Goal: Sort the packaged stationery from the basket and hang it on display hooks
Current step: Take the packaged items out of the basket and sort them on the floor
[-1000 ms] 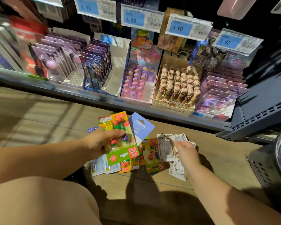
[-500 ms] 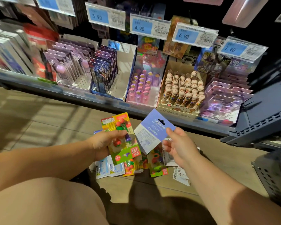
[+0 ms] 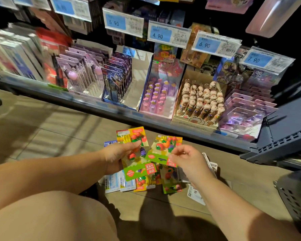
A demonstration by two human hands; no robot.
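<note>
My left hand [image 3: 117,154] grips a fruit eraser pack [image 3: 137,168], green and yellow, held upside down over the floor. My right hand [image 3: 188,160] pinches a second fruit eraser pack [image 3: 162,148] by its green edge, just right of the first one. Below both hands a loose pile lies on the wood floor: more fruit eraser packs [image 3: 170,181], pale blue-white packs [image 3: 119,182] on the left and white carded packs [image 3: 195,192] on the right, partly hidden by my right arm.
A low shelf [image 3: 111,110] ahead holds display boxes of pens and toys [image 3: 200,100]. Price tags [image 3: 167,34] hang on a rail above, with carded goods on hooks behind. A dark grey basket [image 3: 295,197] stands at the right edge. My knee fills the lower left.
My right hand held a blue carded pack half a second ago; it now holds a fruit eraser pack instead. The left hand kept its pack. The view has shifted closer to the shelf.
</note>
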